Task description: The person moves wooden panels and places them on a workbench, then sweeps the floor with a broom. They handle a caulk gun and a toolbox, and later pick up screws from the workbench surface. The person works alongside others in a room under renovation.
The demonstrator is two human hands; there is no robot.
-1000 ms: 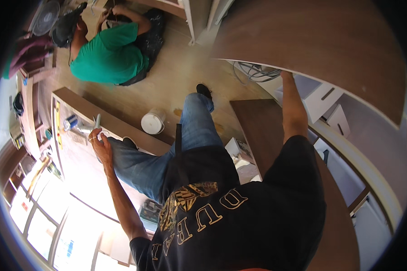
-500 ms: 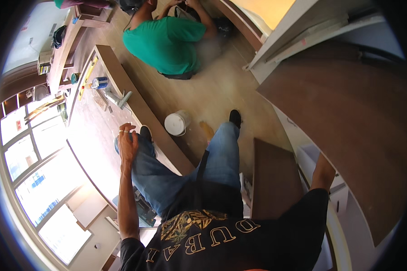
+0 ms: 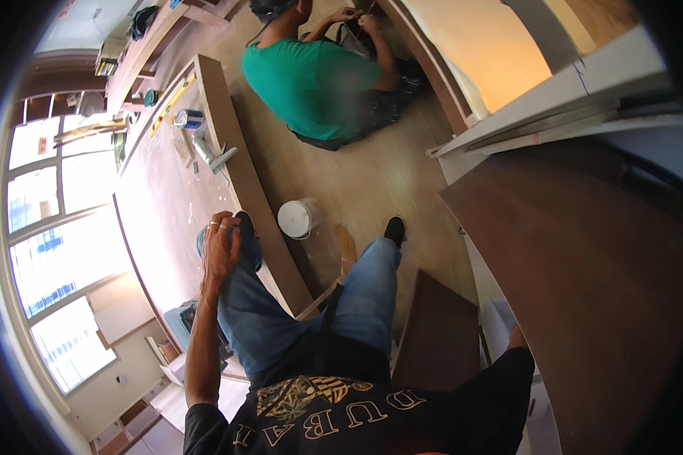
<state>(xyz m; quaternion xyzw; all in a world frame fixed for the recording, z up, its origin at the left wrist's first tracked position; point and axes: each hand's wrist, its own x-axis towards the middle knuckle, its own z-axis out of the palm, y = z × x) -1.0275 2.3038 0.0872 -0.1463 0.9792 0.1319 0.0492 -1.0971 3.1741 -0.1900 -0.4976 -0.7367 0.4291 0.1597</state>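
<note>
My left hand [image 3: 221, 246] lies on my bent left knee, its fingers loosely curved over the jeans [image 3: 252, 282] and slightly apart, with a ring on one finger. Nothing is in it. My right forearm [image 3: 517, 338] goes behind a large dark brown panel [image 3: 584, 280], which hides the right hand. That panel leans at my right side, its near edge close to my right sleeve. A narrower brown board [image 3: 439, 334] stands beside my right leg.
Ahead, a person in a green shirt [image 3: 311, 83] sits on the floor, handling something dark. A white bucket [image 3: 296, 218] stands by a long raised bench [image 3: 239, 159] bearing a can [image 3: 189, 119], a yellow level [image 3: 172, 104] and a grey-handled tool [image 3: 217, 156]. Pale boards [image 3: 569, 102] lean at upper right.
The view has shifted, so the person in green sits lower and farther right in it. My right forearm has slipped farther behind the brown panel. My left hand stays at the knee.
</note>
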